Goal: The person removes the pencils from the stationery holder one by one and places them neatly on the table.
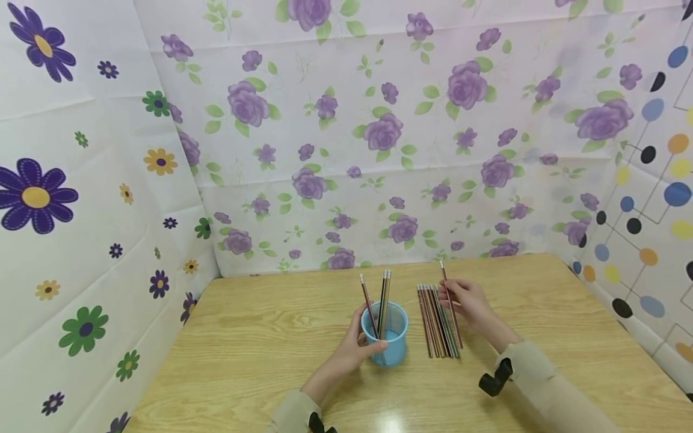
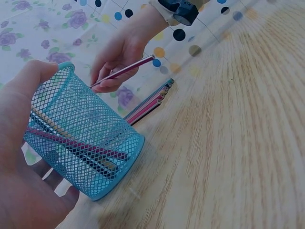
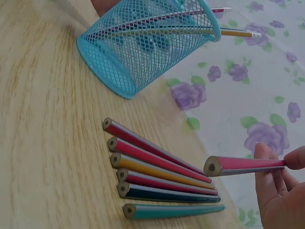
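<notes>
- Wood-grain tabletop (image 1: 260,337), pale yellow-brown, a glare spot (image 1: 390,424) on its near part.
- Behind the tabletop: white rose-print sheet (image 1: 346,138), purple blooms, green leaves, horizontal creases.
- Left of the tabletop: white daisy-print sheet (image 1: 103,228).
- Right of the tabletop: white dot-print sheet (image 1: 644,204), thin connecting lines.

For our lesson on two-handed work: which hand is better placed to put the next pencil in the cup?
Probably the right hand: it holds a raised pencil near the pencil row, while the left hand grips the blue mesh cup.
</notes>
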### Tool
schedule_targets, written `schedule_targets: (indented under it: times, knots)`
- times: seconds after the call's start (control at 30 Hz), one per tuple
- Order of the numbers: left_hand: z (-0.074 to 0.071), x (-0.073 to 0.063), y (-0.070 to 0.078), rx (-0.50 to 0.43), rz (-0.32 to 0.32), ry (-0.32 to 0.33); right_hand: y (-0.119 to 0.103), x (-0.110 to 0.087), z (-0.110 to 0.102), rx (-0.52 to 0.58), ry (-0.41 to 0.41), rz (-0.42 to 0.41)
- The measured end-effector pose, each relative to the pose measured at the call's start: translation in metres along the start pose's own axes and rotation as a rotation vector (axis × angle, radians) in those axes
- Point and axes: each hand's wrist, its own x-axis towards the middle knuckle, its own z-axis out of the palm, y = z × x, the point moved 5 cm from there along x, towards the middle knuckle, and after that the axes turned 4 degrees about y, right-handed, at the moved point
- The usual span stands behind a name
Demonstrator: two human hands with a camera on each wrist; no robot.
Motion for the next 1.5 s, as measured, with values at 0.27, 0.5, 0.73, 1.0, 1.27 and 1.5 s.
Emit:
schedule_targets:
  times: [0.27,0.5,0.73,1.0,1.27,1.5]
  knots:
    - [0.0,0.0,0.0,0.002,-0.002,0.01,0.006,0.003,-0.008,-0.01,0.023,0.041]
    - [0.0,-0.001,0.002,-0.003,-0.005,0.004,0.01,0.002,-0.013,-0.011,0.036,0.085]
    - [0.0,-0.001,0.0,-0.007,-0.013,0.0,0.013,0.002,-0.017,-0.053,0.072,0.113]
    - [0.0,-0.001,-0.001,-0.002,0.001,0.0,0.015,0.002,-0.022,-0.122,0.096,0.106]
    - [0.0,-0.001,-0.001,-0.002,-0.005,0.005,0.015,0.001,-0.028,-0.292,0.165,0.095]
    - [0.001,-0.002,0.001,-0.001,-0.014,0.015,0.016,0.004,-0.031,-0.415,0.199,0.073]
